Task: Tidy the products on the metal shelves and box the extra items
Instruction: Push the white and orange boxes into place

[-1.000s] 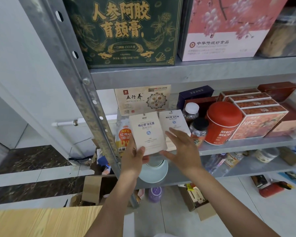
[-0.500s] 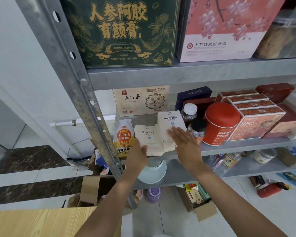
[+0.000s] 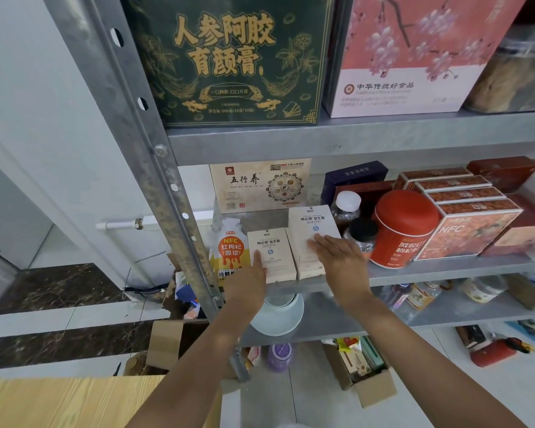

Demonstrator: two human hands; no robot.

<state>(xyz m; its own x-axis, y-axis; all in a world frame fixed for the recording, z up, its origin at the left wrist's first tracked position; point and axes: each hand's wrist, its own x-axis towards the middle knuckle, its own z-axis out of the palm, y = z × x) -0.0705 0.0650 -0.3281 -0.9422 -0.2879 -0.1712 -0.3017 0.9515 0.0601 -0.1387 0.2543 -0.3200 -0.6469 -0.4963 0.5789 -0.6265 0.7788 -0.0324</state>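
Two cream probiotic boxes lie flat side by side at the front of the middle metal shelf (image 3: 430, 271). My left hand (image 3: 247, 282) rests with straight fingers on the near end of the left box (image 3: 274, 251). Flat on top of the right box (image 3: 311, 230) lies my right hand (image 3: 337, 261), fingers spread and pressing down. An orange NFC goji pouch (image 3: 229, 251) stands just left of the left box, against the shelf post (image 3: 155, 168).
A beige box (image 3: 260, 183) stands behind the two. Right of them are two small jars (image 3: 348, 208), a red tin (image 3: 402, 227) and stacked red NFC boxes (image 3: 470, 223). Big gift boxes (image 3: 235, 60) fill the shelf above. A white bowl (image 3: 278, 316) sits below; open cartons (image 3: 365, 372) are on the floor.
My left hand has laid the box it held upright down flat on the shelf beside the other one. My right hand has slid forward and now presses on the right box.
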